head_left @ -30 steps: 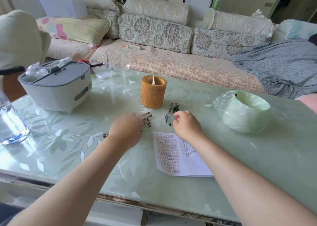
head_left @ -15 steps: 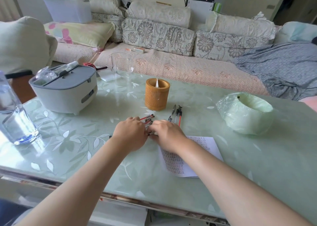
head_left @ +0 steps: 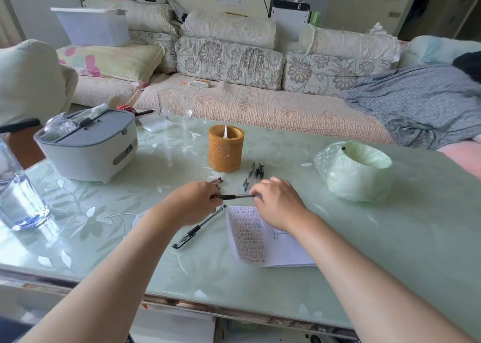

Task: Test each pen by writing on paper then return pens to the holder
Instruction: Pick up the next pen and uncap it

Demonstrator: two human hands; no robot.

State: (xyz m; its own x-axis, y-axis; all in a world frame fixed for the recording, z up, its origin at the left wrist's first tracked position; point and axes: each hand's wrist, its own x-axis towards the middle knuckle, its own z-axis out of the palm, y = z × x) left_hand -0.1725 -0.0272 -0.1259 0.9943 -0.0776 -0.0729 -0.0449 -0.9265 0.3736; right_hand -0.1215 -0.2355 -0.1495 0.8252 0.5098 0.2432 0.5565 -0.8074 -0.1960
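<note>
**A:** Your left hand (head_left: 197, 203) is curled up. Its fingers grip the left end of a black pen (head_left: 234, 196).

**B:** Your right hand (head_left: 278, 202) is curled too. It pinches the right end of that same pen. The pen lies level in the air, between your two hands.

**A:** A second pen (head_left: 200, 227) lies on the counter (head_left: 390, 238), a bit nearer to you. It is tilted, and its far tip sits just under your left hand.

**B:** The paper (head_left: 260, 241) is just to the right of it, with rows of writing on it. Your right wrist is over its far edge.

**A:** The holder (head_left: 226, 148) stands upright, farther away than your hands. Something thin and white sticks up inside it.

**B:** A little bunch of pens (head_left: 218, 180) peeks out past your left hand. A few more pens (head_left: 256, 171) lie right of the holder, just past your right hand.

**A:** The counter is pale green glass with leaf shapes. On the left sit a grey and white box (head_left: 88, 150) and a water bottle (head_left: 18, 202). On the right is a round green plastic bag (head_left: 354, 170).

**B:** Far behind is a sofa (head_left: 234, 103) with flowery cushions. A grey blanket (head_left: 421, 103) lies on its right side.
</note>
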